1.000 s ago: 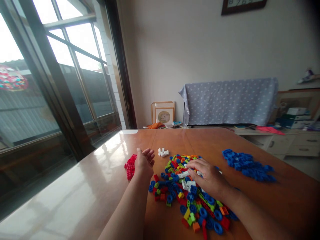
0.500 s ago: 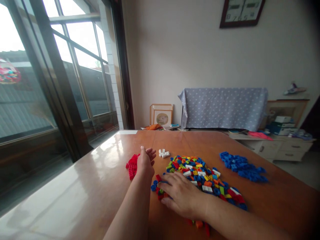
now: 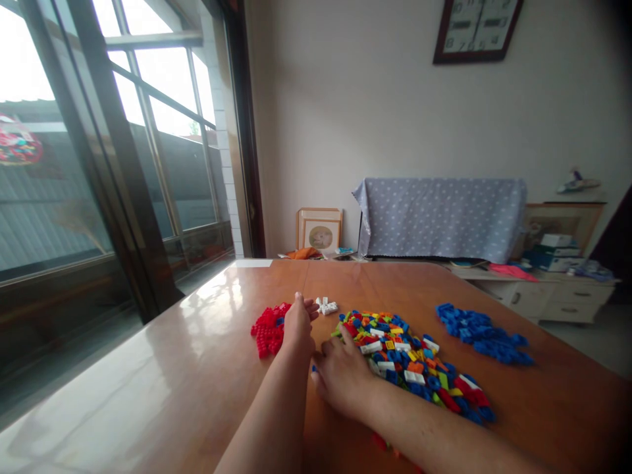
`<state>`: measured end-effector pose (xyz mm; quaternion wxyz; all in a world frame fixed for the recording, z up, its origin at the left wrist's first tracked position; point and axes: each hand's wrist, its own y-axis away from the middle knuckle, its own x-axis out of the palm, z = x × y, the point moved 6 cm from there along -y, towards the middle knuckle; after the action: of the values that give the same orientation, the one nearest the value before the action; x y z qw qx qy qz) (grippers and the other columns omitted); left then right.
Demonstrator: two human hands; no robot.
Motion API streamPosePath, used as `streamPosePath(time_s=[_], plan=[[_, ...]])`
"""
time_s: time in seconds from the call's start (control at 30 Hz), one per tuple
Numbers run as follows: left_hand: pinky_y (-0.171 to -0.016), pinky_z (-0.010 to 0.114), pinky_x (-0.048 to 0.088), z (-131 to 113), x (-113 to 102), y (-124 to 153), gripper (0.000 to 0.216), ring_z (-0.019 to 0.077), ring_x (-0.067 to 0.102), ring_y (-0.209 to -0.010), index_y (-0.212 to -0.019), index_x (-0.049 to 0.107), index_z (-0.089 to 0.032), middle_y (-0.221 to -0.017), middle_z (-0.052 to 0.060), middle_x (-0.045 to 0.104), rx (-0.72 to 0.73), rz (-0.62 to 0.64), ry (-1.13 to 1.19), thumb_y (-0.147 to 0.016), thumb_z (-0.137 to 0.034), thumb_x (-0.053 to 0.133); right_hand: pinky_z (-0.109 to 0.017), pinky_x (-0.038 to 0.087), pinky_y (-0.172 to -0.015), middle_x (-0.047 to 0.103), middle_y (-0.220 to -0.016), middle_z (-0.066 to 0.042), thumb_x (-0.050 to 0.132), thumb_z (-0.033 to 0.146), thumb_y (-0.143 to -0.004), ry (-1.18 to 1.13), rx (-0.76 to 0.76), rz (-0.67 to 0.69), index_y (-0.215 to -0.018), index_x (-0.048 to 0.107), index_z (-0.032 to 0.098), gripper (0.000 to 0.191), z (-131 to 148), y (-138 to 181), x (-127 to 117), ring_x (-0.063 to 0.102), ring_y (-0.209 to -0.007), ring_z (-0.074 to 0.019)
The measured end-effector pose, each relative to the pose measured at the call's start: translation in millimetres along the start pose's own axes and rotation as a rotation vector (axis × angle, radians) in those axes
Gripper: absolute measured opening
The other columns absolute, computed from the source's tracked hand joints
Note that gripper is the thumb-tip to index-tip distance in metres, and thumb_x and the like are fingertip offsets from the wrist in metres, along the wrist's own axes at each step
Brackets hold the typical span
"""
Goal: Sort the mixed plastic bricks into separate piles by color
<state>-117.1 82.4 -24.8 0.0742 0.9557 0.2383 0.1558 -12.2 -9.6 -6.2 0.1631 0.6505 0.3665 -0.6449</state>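
Seemingly sorting mixed bricks with curled right hand, cannot tell whether gripping; holding left hand loosely open by red bricks, without visible contents; probably needs careful pinching next.

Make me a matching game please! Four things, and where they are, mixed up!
1. red plastic brick pile
2. blue plastic brick pile
3. dark-framed angular clock
4. pale blue, white-dotted cloth

A. up on the plain pale wall
B. beside the left hand
C. draped below the clock
D. far right on the brown table

Pairs: 1-B, 2-D, 3-A, 4-C
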Motion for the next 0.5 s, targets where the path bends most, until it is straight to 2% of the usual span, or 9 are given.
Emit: streamPosePath(time_s=[0.2,0.33,0.43,0.5], plan=[[-0.073,0.035,0.043,14.4,12.4,-2.0,0.054,0.0245,0.068,-0.087,-0.099,0.066,-0.013,-0.103,0.016,0.073,0.040,0.092,-0.086,-0.089,-0.060,0.041,-0.054,0.012,-0.113,0.068,-0.097,-0.009,0.058,0.027,-0.084,-0.055,0.104,-0.077,-0.099,0.067,0.021,0.018,-29.4,5.9,-15.2,0.054,-0.106,-0.0287],[-0.077,0.035,0.044,25.5,16.2,-1.6,0.060,0.0258,0.065,-0.094,-0.099,0.067,-0.012,-0.108,0.017,0.071,0.077,0.079,-0.147,-0.089,-0.064,0.039,-0.049,0.016,-0.112,0.068,-0.099,-0.008,0.057,0.019,-0.082,-0.039,0.196,-0.109,-0.095,0.065,0.020,0.015,-58.8,15.0,-20.6,0.054,-0.105,-0.0268],[-0.081,0.035,0.045,28.0,23.1,4.5,0.062,0.0267,0.064,-0.097,-0.097,0.067,-0.011,-0.109,0.018,0.070,0.144,0.091,-0.168,-0.088,-0.067,0.040,-0.044,0.022,-0.108,0.068,-0.098,-0.006,0.059,0.020,-0.081,-0.061,0.261,-0.128,-0.091,0.064,0.021,0.011,-84.5,26.9,-21.8,0.054,-0.104,-0.0252],[-0.081,0.035,0.045,28.9,30.6,10.0,0.065,0.0273,0.063,-0.097,-0.096,0.069,-0.011,-0.107,0.018,0.070,0.174,0.141,-0.203,-0.087,-0.069,0.040,-0.041,0.027,-0.103,0.068,-0.096,-0.005,0.059,0.023,-0.082,-0.090,0.307,-0.143,-0.089,0.063,0.022,0.008,-101.5,36.6,-22.4,0.054,-0.102,-0.0245]])
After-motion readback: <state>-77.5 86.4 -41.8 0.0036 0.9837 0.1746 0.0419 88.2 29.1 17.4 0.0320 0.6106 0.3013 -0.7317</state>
